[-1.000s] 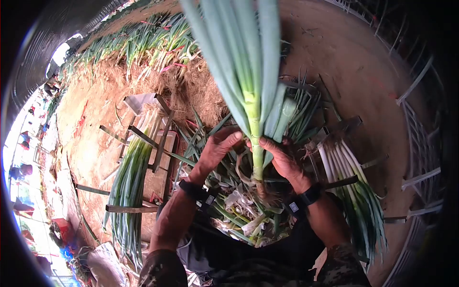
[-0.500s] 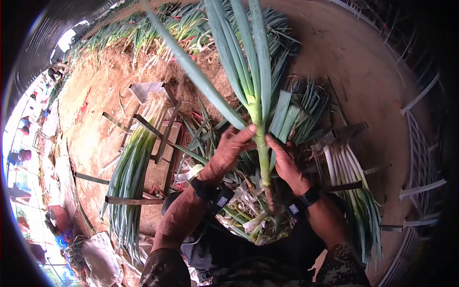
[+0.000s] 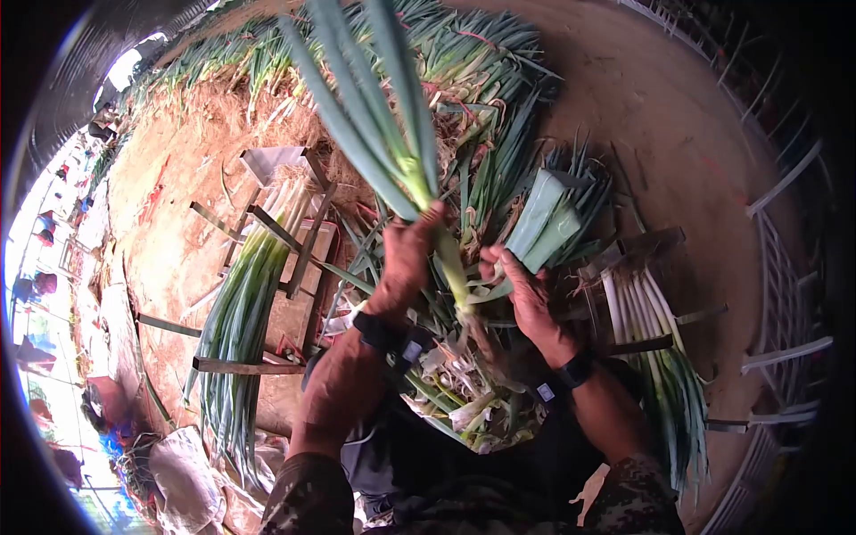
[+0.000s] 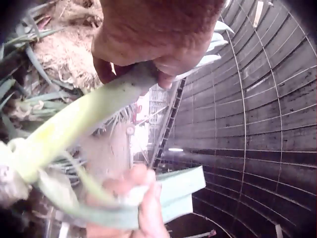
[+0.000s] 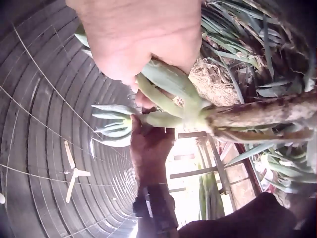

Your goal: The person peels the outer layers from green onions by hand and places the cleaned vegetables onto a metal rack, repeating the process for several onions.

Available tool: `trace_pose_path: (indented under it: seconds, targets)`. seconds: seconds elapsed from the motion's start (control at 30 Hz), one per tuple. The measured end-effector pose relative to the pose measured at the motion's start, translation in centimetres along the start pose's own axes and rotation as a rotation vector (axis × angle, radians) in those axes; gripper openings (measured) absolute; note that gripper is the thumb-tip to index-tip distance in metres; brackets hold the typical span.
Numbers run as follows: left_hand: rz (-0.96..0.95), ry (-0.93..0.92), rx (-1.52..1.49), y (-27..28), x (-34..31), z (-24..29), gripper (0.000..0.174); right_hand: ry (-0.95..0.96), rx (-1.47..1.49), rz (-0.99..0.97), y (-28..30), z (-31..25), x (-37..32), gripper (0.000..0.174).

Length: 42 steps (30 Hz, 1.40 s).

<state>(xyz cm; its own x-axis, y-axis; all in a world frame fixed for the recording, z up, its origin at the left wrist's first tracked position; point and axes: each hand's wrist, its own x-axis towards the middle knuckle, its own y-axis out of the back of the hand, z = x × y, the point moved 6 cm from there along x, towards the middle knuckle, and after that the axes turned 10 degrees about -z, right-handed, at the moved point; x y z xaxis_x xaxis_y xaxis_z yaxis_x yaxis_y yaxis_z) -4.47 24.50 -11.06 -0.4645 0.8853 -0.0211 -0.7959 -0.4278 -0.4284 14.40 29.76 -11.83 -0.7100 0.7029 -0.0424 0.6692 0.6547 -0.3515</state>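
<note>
My left hand point(image 3: 407, 263) grips the pale stalk of a large green onion point(image 3: 455, 267), its long leaves fanning up and to the left. Its root end tilts down over the lap. With thumb and fingers my right hand point(image 3: 528, 294) pinches an outer leaf point(image 3: 542, 223), wide and with straight-cut ends. In the left wrist view that leaf point(image 4: 181, 186) stands away from the stalk point(image 4: 64, 124) but still joins it near the root. The right wrist view shows the brown, soil-stained base point(image 5: 262, 111) where leaf and stalk meet.
A metal rack point(image 3: 241, 366) on the left bears a bundle of green onions point(image 3: 236, 312); another bundle point(image 3: 655, 334) lies on a rack at right. Peelings point(image 3: 464, 392) are heaped between the knees. Ahead, many unpeeled onions point(image 3: 481, 45) cover the ground.
The left hand has gone from finger-and-thumb contact to a full grip, tilting the onion's leaves leftward. The right hand has drawn the outer leaf away from the stalk to the right.
</note>
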Motion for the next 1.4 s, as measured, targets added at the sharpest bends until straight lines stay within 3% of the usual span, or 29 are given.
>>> trace_pose_path:
  seconds: [0.13, 0.17, 0.2, 0.27, 0.37, 0.47, 0.5, 0.53, 0.6, 0.67, 0.8, 0.87, 0.93, 1.03, 1.13, 1.27, 1.4]
  targets:
    - [0.118, -0.093, 0.036, 5.0, 1.7, 1.8, 0.029, -0.076, -0.272, -0.177, 0.5, -0.7, -1.0, 0.043]
    - [0.087, -0.022, 0.079, 7.0, 2.0, 1.8, 0.029, -0.097, -0.316, -0.237, 0.9, 0.7, -1.1, 0.044]
    - [0.175, -0.097, 0.012, 4.9, 0.5, 4.1, 0.030, -0.173, -0.297, -0.263, 0.3, 0.7, -1.7, 0.042]
    - [0.167, -0.202, -0.074, 6.0, 0.8, 4.3, 0.032, -0.302, -0.583, -0.373, 1.7, 2.4, -2.4, 0.041]
    - [0.168, -0.222, -0.037, 8.9, 0.9, 5.0, 0.032, -0.550, -0.580, -0.562, 2.6, 5.2, -4.9, 0.038]
    - [0.105, -0.242, -0.043, 8.4, 0.5, 5.4, 0.034, -0.570, -0.554, -0.618, 2.4, 5.2, -5.2, 0.033]
    - [0.079, -0.257, -0.057, 7.6, 0.1, 5.7, 0.035, -0.428, -0.662, -0.553, 2.4, 3.7, -4.6, 0.024]
    - [0.046, -0.195, -0.054, 7.0, -0.3, 5.6, 0.035, -0.285, -0.762, -0.484, 2.3, 2.1, -4.0, 0.029]
    - [-0.029, -0.212, -0.081, 5.6, -0.3, 5.5, 0.033, -0.119, -0.468, -0.180, 5.3, 2.3, -0.7, 0.049]
    - [-0.112, -0.146, -0.133, 4.4, -0.5, 4.7, 0.035, 0.219, -0.675, 0.067, 5.1, -1.9, -0.5, 0.054]
    - [-0.223, -0.163, -0.129, 0.9, -0.7, 4.5, 0.035, 0.027, -0.379, -0.289, -0.3, -0.8, -1.4, 0.068]
    - [-0.249, -0.145, -0.169, -0.5, -0.8, 3.9, 0.037, 0.133, -0.517, -0.429, -2.5, 0.9, -1.1, 0.073]
    - [-0.283, -0.132, -0.206, -1.7, -0.8, 3.5, 0.038, -0.025, -0.737, -0.491, -1.3, 4.5, -0.4, 0.059]
    - [-0.345, -0.106, -0.194, -2.9, -0.8, 3.0, 0.046, -0.037, -0.870, -0.373, -2.3, 1.6, -0.7, 0.041]
    - [-0.307, 0.135, 0.027, -2.9, -1.8, 1.4, 0.053, 0.148, -0.670, -0.255, -1.7, 1.6, -0.2, 0.029]
    - [-0.262, 0.086, 0.016, -1.9, -1.9, 0.8, 0.054, 0.186, -0.671, -0.165, -1.1, 2.5, 0.5, 0.030]
    - [-0.194, 0.098, 0.045, -0.8, -1.8, 0.3, 0.042, 0.217, -0.601, -0.150, -1.4, 2.5, 0.2, 0.033]
